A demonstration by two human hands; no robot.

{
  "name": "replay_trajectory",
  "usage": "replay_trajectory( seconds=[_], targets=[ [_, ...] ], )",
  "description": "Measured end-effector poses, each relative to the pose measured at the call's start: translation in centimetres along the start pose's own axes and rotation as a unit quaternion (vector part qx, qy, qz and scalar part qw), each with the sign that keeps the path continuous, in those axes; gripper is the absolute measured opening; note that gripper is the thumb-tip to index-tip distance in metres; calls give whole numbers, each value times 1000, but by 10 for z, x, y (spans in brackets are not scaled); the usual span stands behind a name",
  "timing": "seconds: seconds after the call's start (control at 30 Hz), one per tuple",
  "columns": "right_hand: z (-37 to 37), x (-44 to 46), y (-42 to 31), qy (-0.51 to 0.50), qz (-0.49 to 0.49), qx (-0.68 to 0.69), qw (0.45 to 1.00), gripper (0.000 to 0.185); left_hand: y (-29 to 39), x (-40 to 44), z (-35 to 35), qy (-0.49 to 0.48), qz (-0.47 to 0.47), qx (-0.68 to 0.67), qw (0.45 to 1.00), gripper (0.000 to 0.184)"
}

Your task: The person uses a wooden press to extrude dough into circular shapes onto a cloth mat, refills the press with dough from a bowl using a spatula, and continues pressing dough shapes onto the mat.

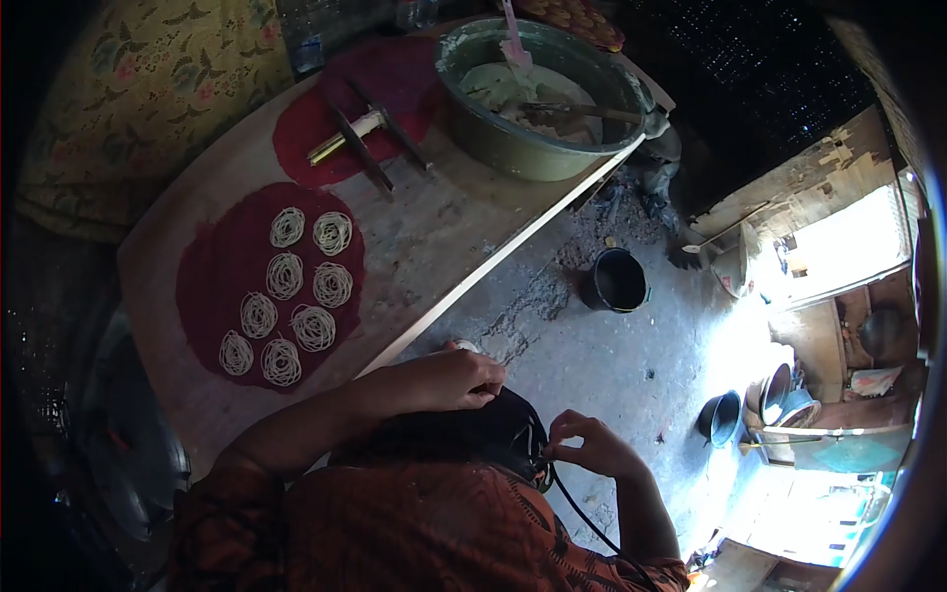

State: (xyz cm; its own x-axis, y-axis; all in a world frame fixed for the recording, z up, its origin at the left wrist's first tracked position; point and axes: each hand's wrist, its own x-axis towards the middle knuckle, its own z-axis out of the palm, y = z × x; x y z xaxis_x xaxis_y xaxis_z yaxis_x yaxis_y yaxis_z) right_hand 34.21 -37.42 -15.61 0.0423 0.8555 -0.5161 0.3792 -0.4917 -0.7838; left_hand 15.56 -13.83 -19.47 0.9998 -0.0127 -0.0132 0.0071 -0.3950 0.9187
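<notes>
My left hand (476, 380) is closed, its fingers curled above the black pouch at my waist (434, 439); what it holds, if anything, is hidden. Thumb and fingers of my right hand (587, 444) pinch together at the pouch's right end, beside a thin black cable (584, 513); the thing between them is too small to make out. Left of my hands, several coiled noodle nests (284, 276) lie on a dark red round sheet (212, 266) on the wooden table (424, 237).
Behind the nests, a wooden press (365, 138) rests on another red sheet (296, 123). A large green basin (523, 158) with dough and utensils stands at the table's far end. A black bucket (619, 281) and a blue bucket (723, 419) are on the floor.
</notes>
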Motion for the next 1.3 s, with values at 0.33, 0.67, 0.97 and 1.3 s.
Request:
replay_trajectory(
  seconds=[0.33, 0.67, 0.97, 1.3],
  targets=[
    [-3, -33, -63, -56, -37, -45, 997, 43, -8, -5, -13, -2, -7, -14, 1000, 13],
    [-33, -63, -44, -229, -57, -32, 971, 17, -4, -3, -24, -28, -9, -26, 999, 12],
    [-33, -57, -45, -178, -141, 24, 974, 19, 29, -23, -14, -60, 102, 181, 976, 31],
    [21, 47, -92, 102, -203, -268, 936, 17, 42, -64, -28, -38, -53, 219, 973, 23]
  ],
)
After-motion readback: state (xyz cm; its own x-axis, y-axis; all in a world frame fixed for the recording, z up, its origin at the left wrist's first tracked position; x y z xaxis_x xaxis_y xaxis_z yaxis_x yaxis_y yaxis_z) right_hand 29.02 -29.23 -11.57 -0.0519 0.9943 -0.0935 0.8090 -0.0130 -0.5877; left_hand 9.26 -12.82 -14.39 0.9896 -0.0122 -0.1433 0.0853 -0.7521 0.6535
